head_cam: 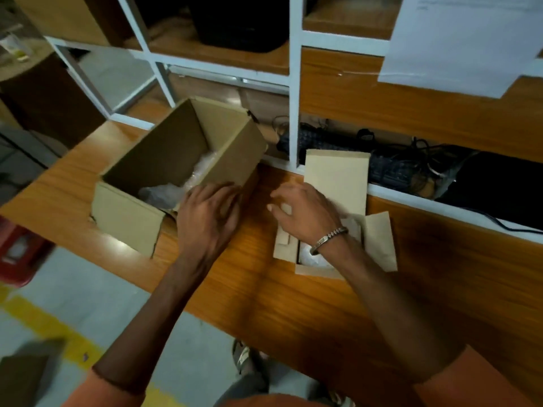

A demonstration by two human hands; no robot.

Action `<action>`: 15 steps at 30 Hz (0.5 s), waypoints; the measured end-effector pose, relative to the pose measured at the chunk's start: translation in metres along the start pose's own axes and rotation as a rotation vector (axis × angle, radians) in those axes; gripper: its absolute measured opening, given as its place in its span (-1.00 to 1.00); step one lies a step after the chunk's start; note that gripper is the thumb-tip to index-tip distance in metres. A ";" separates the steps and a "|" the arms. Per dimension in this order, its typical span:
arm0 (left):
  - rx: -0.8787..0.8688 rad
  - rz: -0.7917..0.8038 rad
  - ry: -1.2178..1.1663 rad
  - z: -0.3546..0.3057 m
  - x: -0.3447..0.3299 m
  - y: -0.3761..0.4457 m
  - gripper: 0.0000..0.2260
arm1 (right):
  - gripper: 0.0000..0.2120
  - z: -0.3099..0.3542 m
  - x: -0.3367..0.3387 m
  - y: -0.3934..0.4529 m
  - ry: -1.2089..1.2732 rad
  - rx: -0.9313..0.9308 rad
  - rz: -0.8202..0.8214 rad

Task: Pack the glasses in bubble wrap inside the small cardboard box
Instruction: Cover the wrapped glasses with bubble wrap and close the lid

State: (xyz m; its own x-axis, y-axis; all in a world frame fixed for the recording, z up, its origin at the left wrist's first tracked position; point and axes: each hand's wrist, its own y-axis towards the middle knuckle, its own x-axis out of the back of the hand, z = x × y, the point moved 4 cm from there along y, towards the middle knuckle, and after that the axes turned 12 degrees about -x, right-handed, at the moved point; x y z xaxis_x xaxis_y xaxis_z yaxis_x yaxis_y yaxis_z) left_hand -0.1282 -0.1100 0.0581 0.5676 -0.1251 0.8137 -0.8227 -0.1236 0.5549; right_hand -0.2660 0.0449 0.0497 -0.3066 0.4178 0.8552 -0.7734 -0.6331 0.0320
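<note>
A small cardboard box (379, 239) lies open on the wooden table (264, 289), its long lid flap (338, 174) standing up at the back. White bubble wrap (311, 257) shows inside it under my wrist; the glasses themselves are hidden. My right hand (302, 212) hovers over the small box, fingers spread and blurred, holding nothing that I can see. My left hand (208, 215) rests against the near right corner of a large open cardboard box (129, 212), fingers curled on its edge. More clear bubble wrap (164, 195) lies inside the large box.
A white-framed shelf (293, 83) rises right behind the boxes. A keyboard (323, 142) and tangled cables (411, 160) fill its lowest bay, with a dark bag (499, 186) at the right. A sheet of paper (458, 42) hangs above. A red crate (17, 248) stands on the floor at the left.
</note>
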 end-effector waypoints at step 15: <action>0.109 0.215 -0.052 0.225 0.079 -0.003 -0.51 | -0.28 0.233 -0.102 0.152 -0.471 0.326 0.548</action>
State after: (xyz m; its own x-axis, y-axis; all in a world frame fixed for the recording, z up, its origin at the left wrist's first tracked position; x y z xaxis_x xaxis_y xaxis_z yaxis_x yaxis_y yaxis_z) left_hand -0.0738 -0.3408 0.0814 0.3832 -0.2099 0.8995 -0.9180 -0.1938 0.3459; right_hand -0.2231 -0.2453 0.0881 -0.2731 -0.2819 0.9198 -0.3562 -0.8585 -0.3689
